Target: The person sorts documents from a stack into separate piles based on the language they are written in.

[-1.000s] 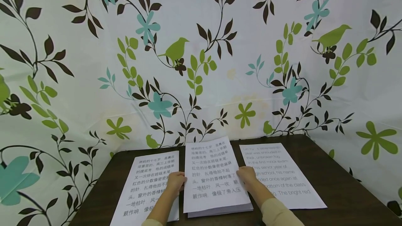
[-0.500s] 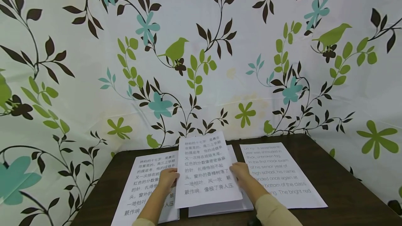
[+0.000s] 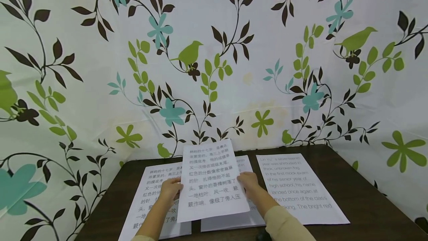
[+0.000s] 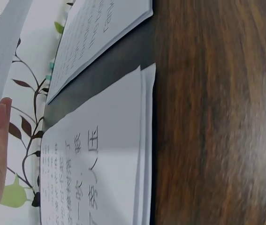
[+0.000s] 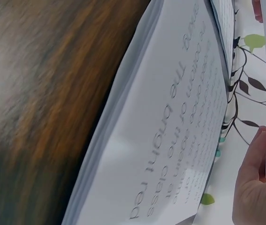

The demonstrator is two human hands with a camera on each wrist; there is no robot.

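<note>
A white sheet of paper (image 3: 210, 181) printed with Chinese text is raised and tilted between my two hands. My left hand (image 3: 171, 188) pinches its left edge, while the right hand (image 3: 249, 185) grips the opposite edge. Partly behind the sheet lies a middle stack of paper (image 3: 245, 164), its top page in English. The left paper stack (image 3: 142, 196), in Chinese print, is overlapped by my left hand and forearm. In the left wrist view the held paper stands above the tabletop, clear of both stacks there.
To the right lies another paper stack (image 3: 301, 189) with English text. All the stacks rest on a dark wooden table (image 3: 361, 196). A patterned cloth backdrop (image 3: 267, 66) with birds and leaves rises behind it. Something small and black (image 3: 263, 235) shows at the bottom edge.
Both hands have lifted the Chinese sheet off the middle stack and carried it leftward. English print on the middle stack has come into view.
</note>
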